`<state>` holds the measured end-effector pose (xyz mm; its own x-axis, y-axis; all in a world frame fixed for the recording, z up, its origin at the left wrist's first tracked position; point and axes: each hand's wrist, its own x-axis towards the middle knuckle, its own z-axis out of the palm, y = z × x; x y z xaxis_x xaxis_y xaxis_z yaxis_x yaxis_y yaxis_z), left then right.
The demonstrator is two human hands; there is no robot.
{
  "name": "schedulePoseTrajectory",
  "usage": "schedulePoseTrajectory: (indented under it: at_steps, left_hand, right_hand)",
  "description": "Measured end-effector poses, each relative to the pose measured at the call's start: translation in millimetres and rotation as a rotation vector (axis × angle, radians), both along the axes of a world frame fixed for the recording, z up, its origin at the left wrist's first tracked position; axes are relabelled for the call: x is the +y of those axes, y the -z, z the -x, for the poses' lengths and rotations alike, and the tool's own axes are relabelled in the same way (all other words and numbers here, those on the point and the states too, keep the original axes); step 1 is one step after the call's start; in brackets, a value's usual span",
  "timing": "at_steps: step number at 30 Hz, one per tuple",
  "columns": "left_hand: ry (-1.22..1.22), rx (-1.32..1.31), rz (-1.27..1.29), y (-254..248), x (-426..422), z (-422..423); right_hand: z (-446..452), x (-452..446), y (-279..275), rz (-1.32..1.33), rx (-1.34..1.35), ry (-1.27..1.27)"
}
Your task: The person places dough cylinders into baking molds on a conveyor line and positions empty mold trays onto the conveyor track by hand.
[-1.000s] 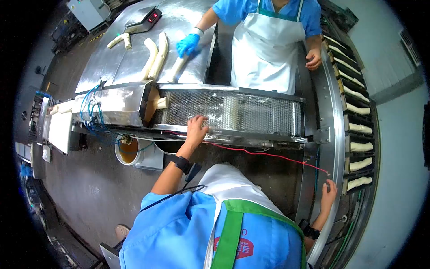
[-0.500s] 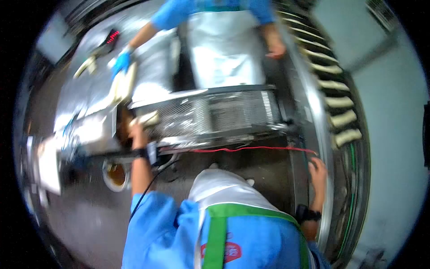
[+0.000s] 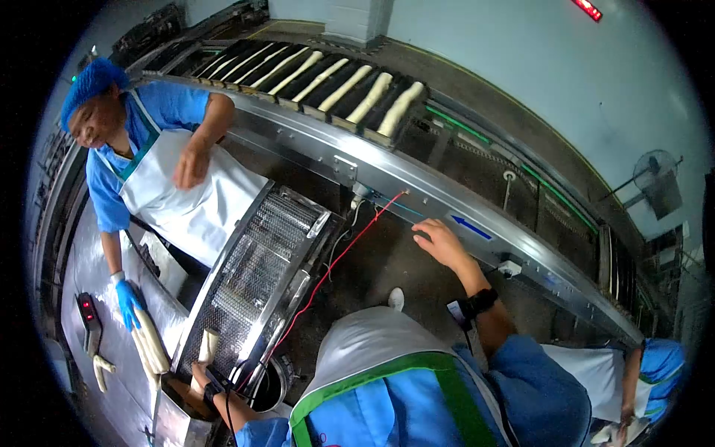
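Pale wall (image 3: 521, 67) rises beyond a steel rail (image 3: 298, 138), near which stands a mesh conveyor (image 3: 249, 279); at its far end from the rail, beside a metal housing (image 3: 179, 426), lies a short, pale dough piece (image 3: 209, 343). The person's left hand (image 3: 200, 373) is at the dough's lower end, but whether its partly hidden fingers close on it cannot be told. The right hand (image 3: 445, 243) hovers by the rail, fingers apart, holding nothing. Judging by its look, the dough is soft and fairly light, liable to dent or stretch; a broad, gentle hold around the middle would suit it. A blue arrow (image 3: 471, 228) marks the rail; the red digits on a display (image 3: 86, 305) are unreadable, and no brand is legible.
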<state>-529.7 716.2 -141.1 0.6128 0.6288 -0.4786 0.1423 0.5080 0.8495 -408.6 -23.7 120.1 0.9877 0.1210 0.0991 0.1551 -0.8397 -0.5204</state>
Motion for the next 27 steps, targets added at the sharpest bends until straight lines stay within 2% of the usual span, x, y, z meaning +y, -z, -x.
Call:
schedulePoseTrajectory:
  at_steps: [5,8,14,15,16,17,18,19,20,21,22,23,24,27]
  left_hand:
    - [0.023,0.044,-0.111,-78.4,-77.8,0.8]
    - [0.093,0.057,-0.244,-127.1,-128.7,-3.4]
    - [0.406,0.222,-0.839,-211.9,-208.9,7.9]
    - [0.144,-0.101,-0.284,-169.2,-188.7,6.9]
    - [-0.071,-0.015,-0.073,-222.1,-225.8,-7.3]
    - [-0.119,-0.220,0.442,-165.7,-190.8,-9.6]
    - [-0.214,-0.067,0.355,-213.5,-223.9,-22.2]
    - [-0.145,-0.072,0.358,-220.3,-234.5,-23.7]
    - [-0.088,-0.122,0.487,-193.8,-228.6,-27.1]
    - [-0.117,-0.184,0.411,-213.6,-253.5,-31.7]
    - [-0.021,-0.130,0.417,-199.4,-257.7,-37.0]
    - [-0.023,-0.174,0.411,-210.0,-273.1,-41.4]
    - [-0.003,-0.200,0.495,-195.9,-279.6,-48.1]
    - [0.035,-0.242,0.468,-226.3,-312.7,-61.1]
  right_hand:
    - [1.8,-8.3,10.4,-0.059,0.072,0.026]
    - [-6.6,-0.7,7.4,-0.026,0.063,-0.044]
    - [-30.5,59.8,-1.2,-0.033,0.160,-0.281]
    - [-34.9,77.4,-1.8,-0.046,0.160,-0.349]
    - [-36.8,92.6,-5.6,-0.056,0.158,-0.408]
    - [-41.0,114.2,-10.8,-0.054,0.195,-0.488]
    - [-45.2,138.1,-14.1,-0.046,0.202,-0.533]
    - [-47.4,161.2,-17.3,-0.070,0.177,-0.653]
    - [-47.9,184.3,-20.0,-0.095,0.156,-0.766]
    - [-47.3,206.5,-20.3,-0.097,0.132,-0.829]
    - [-45.4,228.0,-20.1,-0.098,0.108,-0.887]
    - [-44.3,248.2,-16.6,-0.090,0.070,-0.947]
    - [-43.1,265.8,-11.5,-0.084,0.033,-1.003]
    - [-38.7,305.2,-2.6,-0.142,0.166,-1.010]
